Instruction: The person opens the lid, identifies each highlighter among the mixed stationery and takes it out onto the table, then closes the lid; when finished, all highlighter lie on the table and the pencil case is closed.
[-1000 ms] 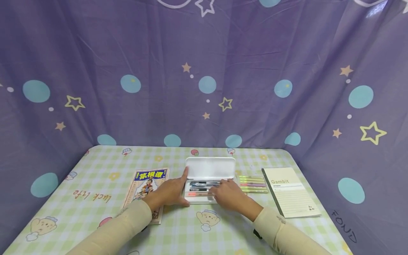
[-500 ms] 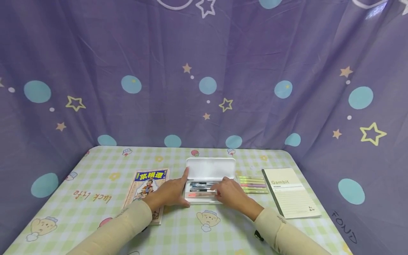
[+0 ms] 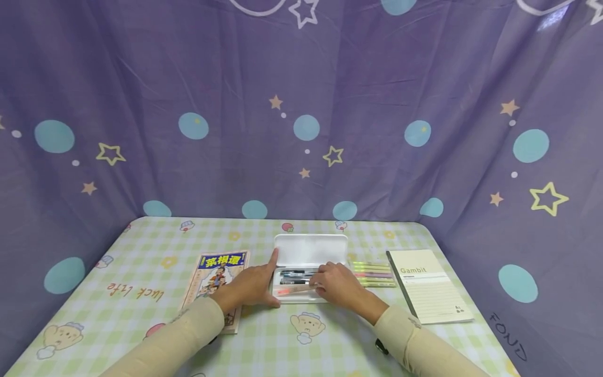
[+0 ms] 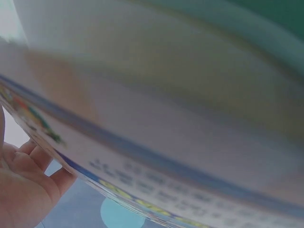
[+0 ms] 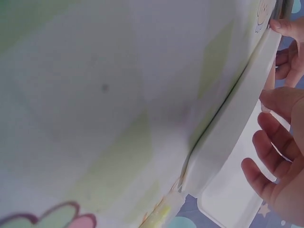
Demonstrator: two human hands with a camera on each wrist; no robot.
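Note:
A white pencil case (image 3: pixel 301 301) lies with its lid (image 3: pixel 311 250) tipped back, several dark and clear pens (image 3: pixel 294 273) inside. Along its front side lies a pale pen with an orange-red end (image 3: pixel 283 291). My right hand (image 3: pixel 341 285) reaches over the right part of the case and pinches this pen near its right end between thumb and fingers. In the right wrist view the thumb (image 5: pixel 280 100) is at the case wall, the other fingers loosely bent. My left hand (image 3: pixel 254 284) rests at the case's left end, thumb at the front corner and index finger stretched along the lid's edge.
A comic-style book (image 3: pixel 219 272) lies left of the case, partly under my left forearm. Right of the case are several yellow and pink highlighters (image 3: pixel 374 274) in a row, then a Gambit notebook (image 3: pixel 431 285). A purple curtain (image 3: pixel 301 68) hangs behind the checked tablecloth (image 3: pixel 155 251).
My right hand has drawn back slightly from the dark pens to the front pen, which has turned a little, its orange-red end now nearer the front. The left hand stays in place.

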